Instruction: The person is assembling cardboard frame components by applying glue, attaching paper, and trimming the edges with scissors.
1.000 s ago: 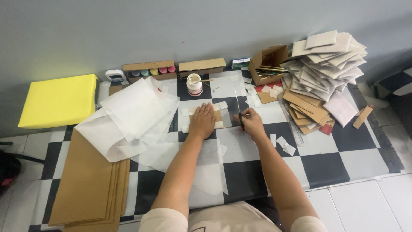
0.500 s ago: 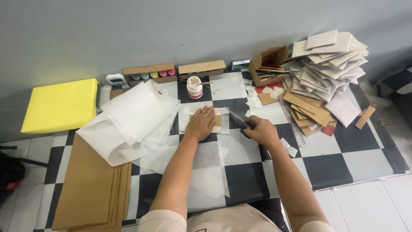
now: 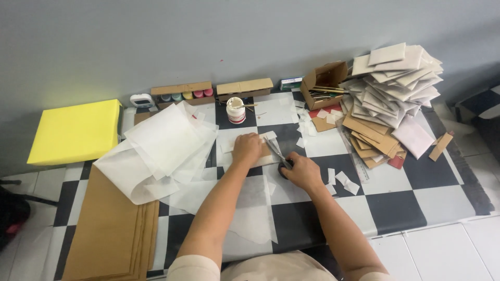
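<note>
At the middle of the frame the left hand (image 3: pixel 246 149) still presses flat on the small paper piece (image 3: pixel 263 143) on the checkered bench (image 3: pixel 416 195), while the right hand (image 3: pixel 302 171), gripping scissors (image 3: pixel 278 156), has drawn back toward the lower right, blades leaving the paper's edge.

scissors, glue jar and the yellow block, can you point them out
scissors (image 3: pixel 275 152), head view, on the blades beside the left hand.
glue jar (image 3: pixel 236 112), head view, on its white side.
yellow block (image 3: pixel 75 130), head view, on its top face.
</note>
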